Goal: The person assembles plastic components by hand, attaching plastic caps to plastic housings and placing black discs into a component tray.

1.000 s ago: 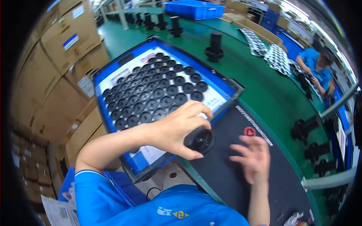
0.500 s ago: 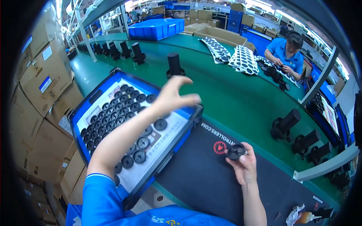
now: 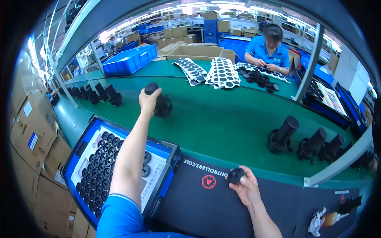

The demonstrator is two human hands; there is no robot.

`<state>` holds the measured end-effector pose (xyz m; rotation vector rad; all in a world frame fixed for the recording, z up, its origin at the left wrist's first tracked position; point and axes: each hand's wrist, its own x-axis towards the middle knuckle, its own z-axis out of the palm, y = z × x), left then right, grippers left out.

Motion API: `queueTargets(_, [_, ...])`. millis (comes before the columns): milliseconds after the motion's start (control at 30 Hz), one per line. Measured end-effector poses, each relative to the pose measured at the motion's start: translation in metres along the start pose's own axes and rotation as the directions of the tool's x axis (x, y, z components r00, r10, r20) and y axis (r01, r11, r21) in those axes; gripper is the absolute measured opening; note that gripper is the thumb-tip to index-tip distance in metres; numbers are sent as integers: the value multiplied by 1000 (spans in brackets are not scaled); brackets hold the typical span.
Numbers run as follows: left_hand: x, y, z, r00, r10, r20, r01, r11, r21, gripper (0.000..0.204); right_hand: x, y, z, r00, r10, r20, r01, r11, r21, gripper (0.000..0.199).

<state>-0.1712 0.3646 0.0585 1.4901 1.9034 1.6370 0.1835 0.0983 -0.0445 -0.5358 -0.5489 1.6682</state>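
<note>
My left hand [image 3: 147, 102] reaches over the green bench, its fingers wrapped round the upper part of a black cylinder with a wider flanged base [image 3: 163, 107]. Over the dark mat [image 3: 190, 206], my right hand [image 3: 248, 188] pinches a small round black cap [image 3: 235, 175] between thumb and fingers. Below my left forearm, a blue tray [image 3: 82, 150] lined with printed paper carries rows of round black caps [image 3: 104, 162]; the forearm hides some of them.
Similar flanged cylinders stand on the green bench [image 3: 222, 127], some at left [image 3: 114, 95], others at right [image 3: 283, 135]. A co-worker [image 3: 270, 51] handles black discs beyond sticker sheets [image 3: 223, 72]. A grey post [image 3: 311, 63] rises at right. A glue bottle [image 3: 332, 218] lies near right; cartons [image 3: 39, 135] line the left.
My left hand has moved from above the tray to the flanged cylinder and closed round it. The right hand still holds the cap, now tilted differently. The whole view has shifted.
</note>
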Motion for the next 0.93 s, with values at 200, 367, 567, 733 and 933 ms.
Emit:
queueTargets(200, [-104,93,15,898,-69,435,398,548,-736,45,3,-5,-7,999,-42,17,39,987,154,45])
queueTargets(367, [-210,101,15,765,-140,628,643,215,-735,46,-24,-22,10,987,-135,81,104,945,310,46])
queueTargets(567, [-273,85,19,636,-124,762,766,-14,-642,43,-70,-32,6,966,-243,88,206,931,301,46])
queueTargets(733, [-288,79,17,565,-107,818,802,-159,-576,47,-84,-29,5,963,-265,55,252,952,173,50])
queueTargets(933, [-289,74,12,583,-193,789,760,-215,-614,53,-80,-15,10,960,-273,63,272,962,23,56])
